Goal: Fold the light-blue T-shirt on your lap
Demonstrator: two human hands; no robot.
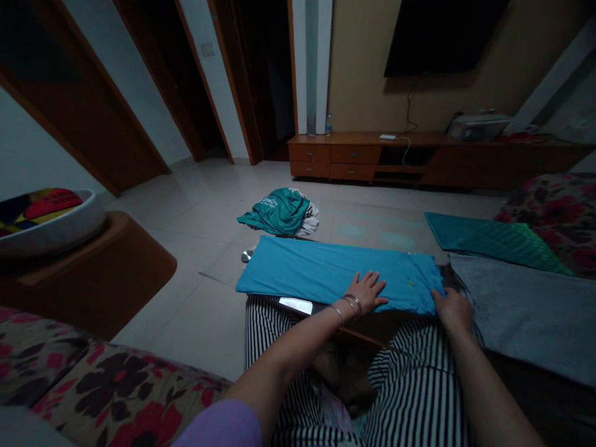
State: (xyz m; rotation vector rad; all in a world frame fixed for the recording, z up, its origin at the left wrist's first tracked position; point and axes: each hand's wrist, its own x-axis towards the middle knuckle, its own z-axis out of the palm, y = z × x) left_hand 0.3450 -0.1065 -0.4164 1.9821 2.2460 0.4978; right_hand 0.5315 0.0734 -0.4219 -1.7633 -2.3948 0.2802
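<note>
A light blue garment [307,267], folded into a long strip, lies across a low surface in front of my knees. A small yellowish mark shows near its right end. My left hand [365,292], with bangles at the wrist, rests flat on the strip right of its middle, fingers spread. At the strip's bunched right end, my right hand [452,310] grips the edge between thumb and fingers. Part of the low surface under the cloth is hidden.
A grey folded cloth [526,310] and a teal-green garment [493,239] lie to the right. Green and white clothes [282,211] are heaped beyond the blue strip. At left, a white basin [88,217] stands on a brown stand [144,254]. A wooden TV cabinet [354,155] lines the wall.
</note>
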